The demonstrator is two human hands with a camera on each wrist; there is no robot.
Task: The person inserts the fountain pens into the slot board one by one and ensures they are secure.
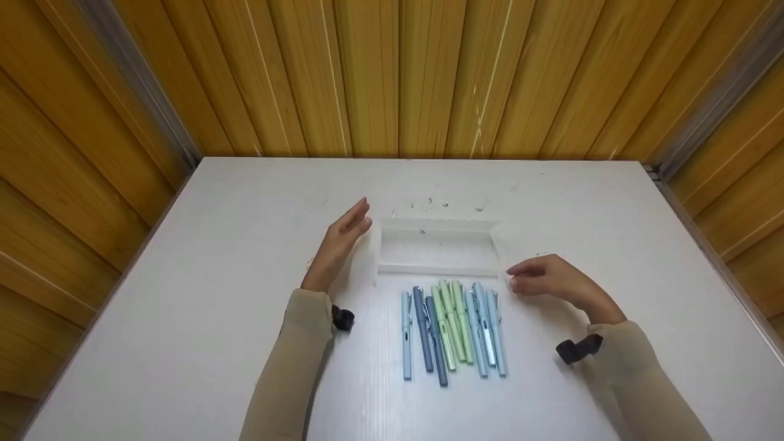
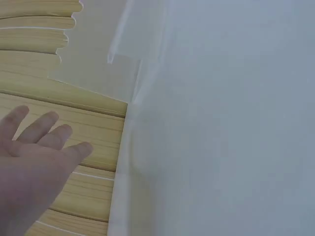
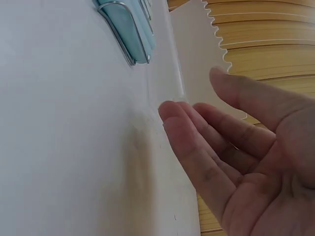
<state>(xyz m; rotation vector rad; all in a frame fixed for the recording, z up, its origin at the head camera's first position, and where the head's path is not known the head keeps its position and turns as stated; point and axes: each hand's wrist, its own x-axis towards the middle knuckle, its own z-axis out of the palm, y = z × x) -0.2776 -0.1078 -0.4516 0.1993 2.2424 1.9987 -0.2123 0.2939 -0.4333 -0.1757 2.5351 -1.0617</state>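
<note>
Head view: both hands, left hand (image 1: 340, 245) and right hand (image 1: 548, 278), hover loose-fingered and empty, flanking the clear box (image 1: 438, 251) lying crosswise between them, right nearer the pens (image 1: 453, 327).

- Pens (image 1: 453, 327): pale blue, slate blue, light green.
- Box (image 1: 438, 250): clear, frosty.
- Table (image 1: 214, 294): plain white.
- Wall (image 1: 392, 73): golden-yellow wood planks.
- Sleeves (image 1: 294, 367): beige.

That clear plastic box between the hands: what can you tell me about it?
The clear plastic box is a shallow, see-through rectangular tray with low walls, open on top and apparently empty. It lies flat on the white table, long side toward the person, just beyond the row of blue and green pens. The left hand and right hand flank its ends; neither clearly touches it.
</note>
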